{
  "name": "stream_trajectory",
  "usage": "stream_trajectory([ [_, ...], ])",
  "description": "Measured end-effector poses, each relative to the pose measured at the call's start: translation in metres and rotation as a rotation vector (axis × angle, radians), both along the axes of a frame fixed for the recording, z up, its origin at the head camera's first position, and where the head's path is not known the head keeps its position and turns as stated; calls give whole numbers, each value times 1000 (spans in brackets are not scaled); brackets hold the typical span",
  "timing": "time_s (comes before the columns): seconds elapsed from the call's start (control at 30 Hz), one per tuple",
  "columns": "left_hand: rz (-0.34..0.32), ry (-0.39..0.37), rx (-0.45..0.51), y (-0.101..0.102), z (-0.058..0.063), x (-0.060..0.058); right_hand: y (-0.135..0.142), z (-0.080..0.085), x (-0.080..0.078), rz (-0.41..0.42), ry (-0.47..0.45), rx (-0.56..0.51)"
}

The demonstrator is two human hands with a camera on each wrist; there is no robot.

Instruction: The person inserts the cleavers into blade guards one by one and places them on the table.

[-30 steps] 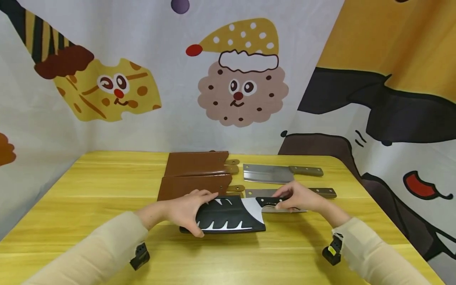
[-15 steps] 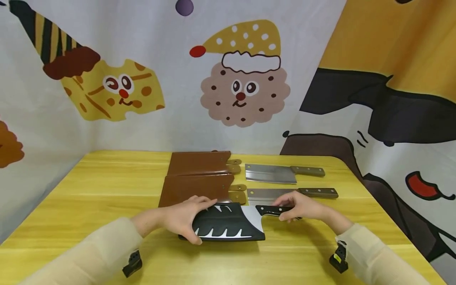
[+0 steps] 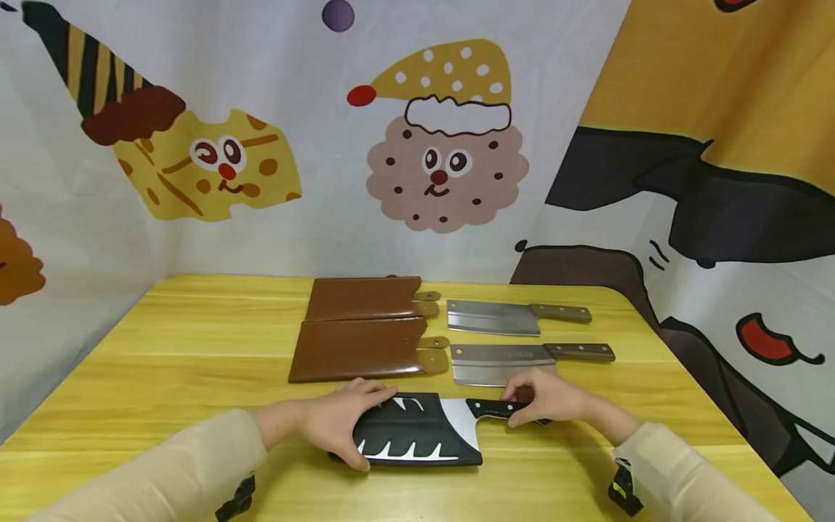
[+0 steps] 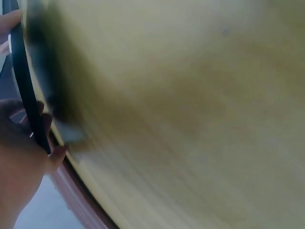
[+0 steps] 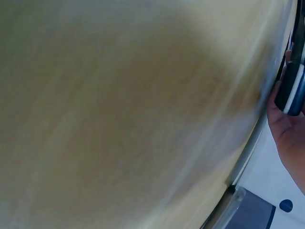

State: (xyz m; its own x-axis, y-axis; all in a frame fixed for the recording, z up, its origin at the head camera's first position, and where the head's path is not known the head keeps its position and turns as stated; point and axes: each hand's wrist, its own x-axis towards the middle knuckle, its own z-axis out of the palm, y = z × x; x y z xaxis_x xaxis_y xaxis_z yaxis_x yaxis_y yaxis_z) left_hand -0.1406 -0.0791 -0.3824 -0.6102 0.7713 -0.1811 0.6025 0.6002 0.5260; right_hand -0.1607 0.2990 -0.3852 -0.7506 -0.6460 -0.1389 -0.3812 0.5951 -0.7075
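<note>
In the head view, a cleaver with a black riveted handle (image 3: 488, 408) lies level at the front middle, its blade inside a black sheath (image 3: 417, 428) with white tooth-like marks. A strip of pale blade shows beside the handle. My left hand (image 3: 339, 425) grips the sheath's left end, thumb at the near edge and fingers at the far edge. With thumb and fingers, my right hand (image 3: 544, 400) pinches the handle. The left wrist view shows the sheath (image 4: 25, 78) edge-on; the handle (image 5: 291, 88) appears at the right wrist view's edge. Whether the sheath touches the table is unclear.
Behind the hands lie two brown leather sheaths (image 3: 362, 351) with snap straps, one beyond the other. Right of them are a near cleaver (image 3: 499, 355) and a far cleaver (image 3: 492, 317), both bare with wooden handles. A printed curtain (image 3: 313, 246) borders the yellow wooden table (image 3: 196, 333).
Both hands have brought the sheathed cleaver nearer to me and lower in the head view. The near bare cleaver and near leather sheath, partly covered before, now show more fully.
</note>
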Motion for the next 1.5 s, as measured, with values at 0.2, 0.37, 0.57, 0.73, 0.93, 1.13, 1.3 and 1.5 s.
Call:
stream_trajectory([
  [0.2, 0, 135, 4, 0, -6, 4, -3, -4, 1, 26, 40, 23],
  [0.37, 69, 113, 76, -8, 1, -5, 3, 1, -1, 48, 30, -31],
  [0.57, 247, 62, 222, -30, 15, -36, 25, 17, -10, -26, 36, -68],
  [0.73, 296, -10, 307, -48, 16, -63, 52, 30, -20, -140, 12, -58],
  [0.93, 352, -102, 369, -62, 4, -81, 82, 33, -30, -218, 87, -24],
  [1.13, 403, -59, 322, -74, -6, -93, 102, 30, -36, -334, 182, 91],
  [1.3, 424, 12, 262, -82, -11, -98, 112, 27, -41, -420, 151, 151],
  [1.5, 435, 37, 199, -82, -15, -102, 121, 22, -46, -455, 127, 172],
])
